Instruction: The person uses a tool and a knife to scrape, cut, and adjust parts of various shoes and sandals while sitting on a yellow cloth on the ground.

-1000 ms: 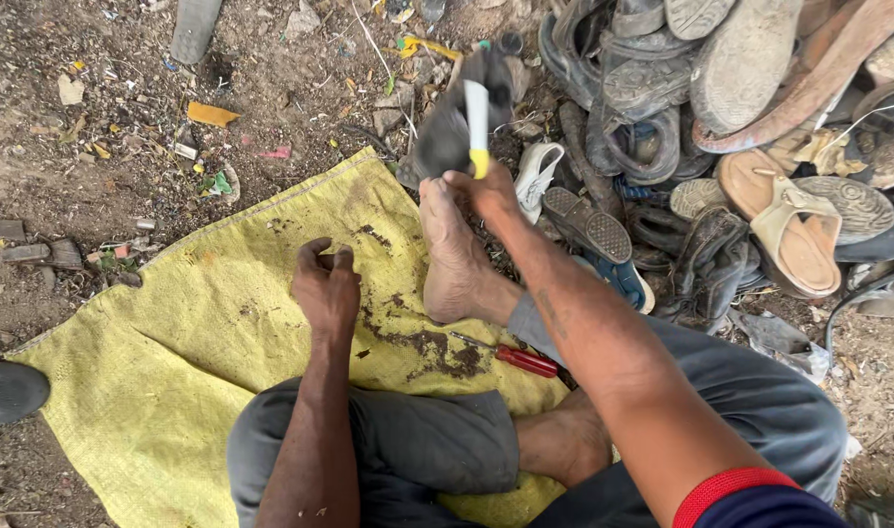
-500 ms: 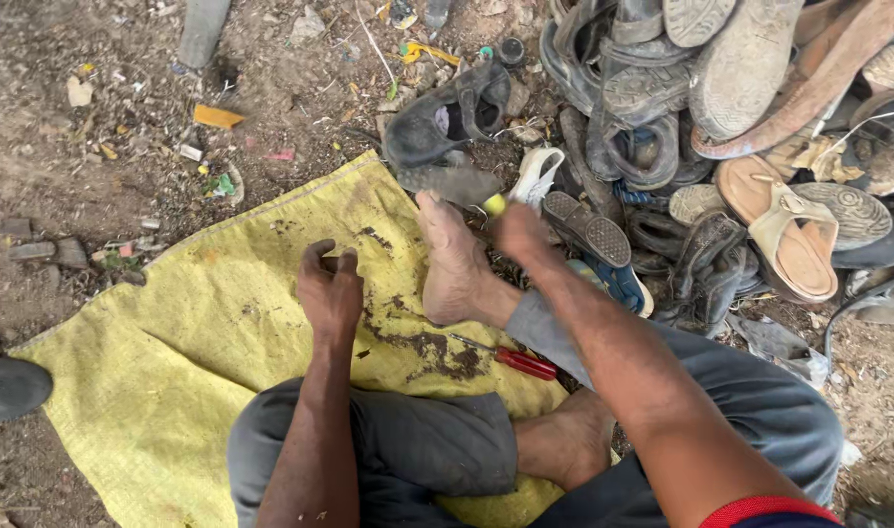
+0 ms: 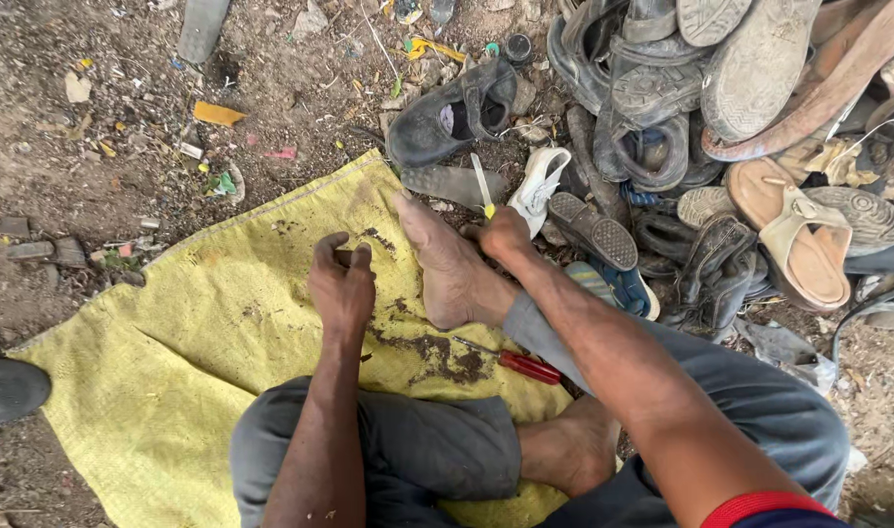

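Two bare hands at work over a yellow woven sack [image 3: 173, 362] spread on dirt ground.

Right hand [image 3: 506, 235]: fingers closed around the yellow handle of a knife [image 3: 482, 186], pale blade pointing toward 12 o'clock. The hand sits just right of the person's bare foot [image 3: 447, 269], which rests on the sack's upper edge.

Flat grey sole piece [image 3: 452, 184]: lying on the dirt at 11 o'clock from the right hand, just beside the knife blade; whether they touch cannot be told.

Dark worn shoe [image 3: 454, 112]: at 12 o'clock from the sole piece, opening upward, on the dirt.

Left hand [image 3: 341, 284]: knuckles up on the sack at 9 o'clock from the foot, fingers curled around a small dark object [image 3: 342, 257], too small to identify.

Red-handled screwdriver [image 3: 520, 365]: on the sack at 6 o'clock from the foot, beside a dark stain, touched by neither hand.

White shoe [image 3: 538, 181]: just at 2 o'clock from the right hand.

Heap of worn sandals and shoes [image 3: 721, 127]: from 1 to 3 o'clock, including a tan sandal [image 3: 794, 235].

Black shoe toe [image 3: 7, 389]: at the far 9 o'clock edge, beside the sack.
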